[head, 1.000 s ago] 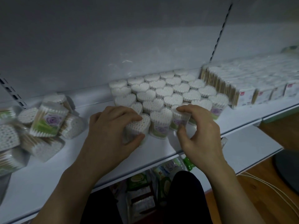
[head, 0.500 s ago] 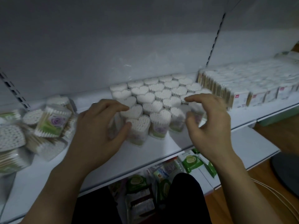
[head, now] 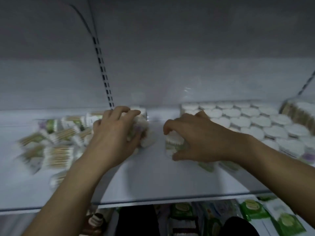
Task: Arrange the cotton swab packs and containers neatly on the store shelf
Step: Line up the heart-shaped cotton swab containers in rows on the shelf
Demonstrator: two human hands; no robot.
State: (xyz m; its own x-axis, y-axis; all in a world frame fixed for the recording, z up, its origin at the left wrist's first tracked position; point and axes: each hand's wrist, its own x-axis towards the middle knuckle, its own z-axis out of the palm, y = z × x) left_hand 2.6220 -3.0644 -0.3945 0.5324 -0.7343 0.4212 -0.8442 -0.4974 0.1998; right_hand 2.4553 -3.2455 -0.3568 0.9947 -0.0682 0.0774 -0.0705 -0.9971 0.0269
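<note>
Across the head view runs a white shelf (head: 153, 183), dimly lit, its front edge bowed by the wide lens. Behind it rises a grey back panel (head: 179, 68), crossed by a slotted upright (head: 104, 75) left of centre and a second upright (head: 306, 84) at the far right. Motion smears the whole picture, most of all on the left.

On the left of the shelf lies a heap (head: 56, 145) of swab packs, tumbled at all angles, with wooden sticks and white tips showing. The left hand (head: 115, 138) reaches to the heap's right edge, its fingers curled over a loose container (head: 143, 132) that it grips from above. A purple label shows past the fingers.

A bare strip of shelf parts the two hands. The right hand (head: 196, 142) has fingers and thumb hooked round a corner container (head: 173, 145), which stands upright at the near left corner of a block (head: 247, 120) of heart-shaped containers. The block stands in tight rows, white tips up, from the back panel towards the front. Just beside its right end, flat packs (head: 296, 113) show their stick ends.

Below the front edge, a lower shelf holds green packets (head: 252, 208) on the right and a brown-and-white item (head: 95, 222) too blurred to name. The person's dark clothing (head: 136, 220) fills the bottom middle.
</note>
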